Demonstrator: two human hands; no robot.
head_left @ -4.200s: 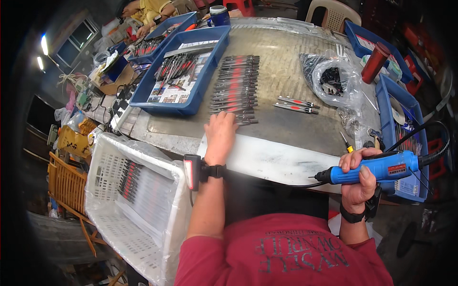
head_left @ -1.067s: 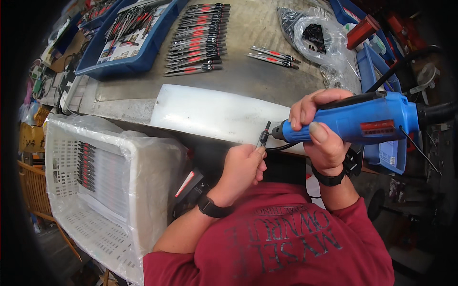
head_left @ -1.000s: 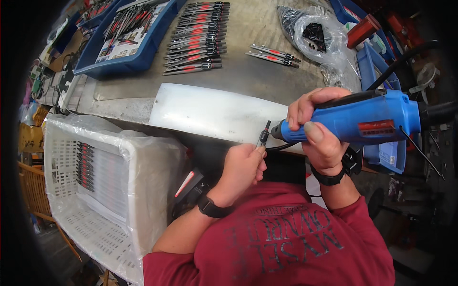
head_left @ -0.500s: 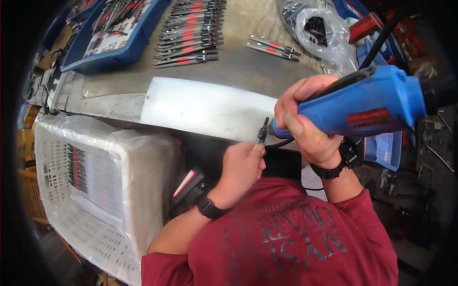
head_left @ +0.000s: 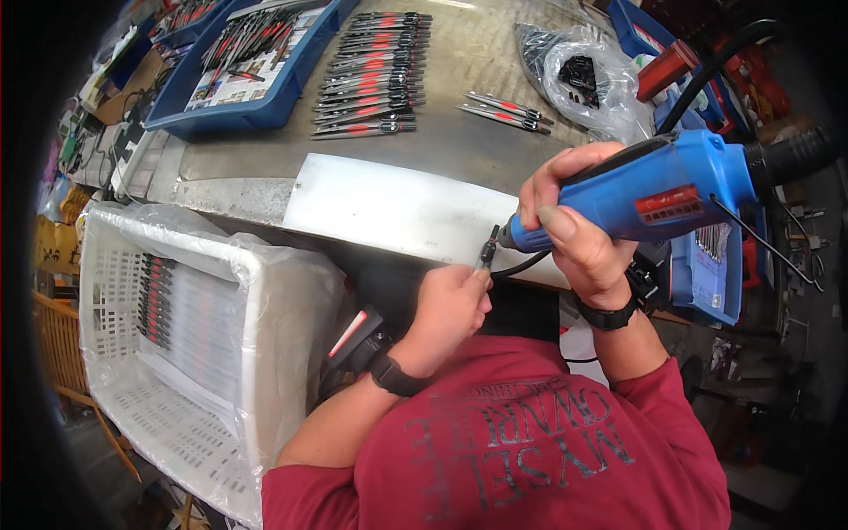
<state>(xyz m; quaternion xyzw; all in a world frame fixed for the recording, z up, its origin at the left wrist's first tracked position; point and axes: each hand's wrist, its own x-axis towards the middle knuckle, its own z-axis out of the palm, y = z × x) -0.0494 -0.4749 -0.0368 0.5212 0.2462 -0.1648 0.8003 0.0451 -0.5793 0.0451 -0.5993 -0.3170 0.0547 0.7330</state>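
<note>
The right hand (head_left: 574, 234) is wrapped tight around a blue electric screwdriver (head_left: 654, 190), fingers curled over its slim front barrel and thumb lying along the near side. The tool is a long, bright blue plastic body, thicker toward the back, with a red label on its flank and a black ribbed cable sleeve leaving the rear end to the right. A thin black cord hangs from it. Its nose narrows to a dark chuck pointing left and slightly down, just over the near edge of the table (head_left: 459, 150).

At that tip sits a small dark part (head_left: 487, 254), short, narrow and black, standing nearly upright. The left hand (head_left: 449, 309) is closed on its lower end, pinching it between thumb and fingertips right below the screwdriver's nose. The part's finer detail is too small to make out. A black watch and a black-and-red device sit on the left wrist.

Under the hands lies a white sheet (head_left: 397, 208) over the table's front edge. Farther back on the table are a neat row of black-and-red pieces (head_left: 371, 75), 2 more of them lying apart (head_left: 505, 111), a blue tray (head_left: 256, 62) and a clear plastic bag (head_left: 579, 75). To the left stands a white lattice crate (head_left: 177, 344) lined with clear film.
</note>
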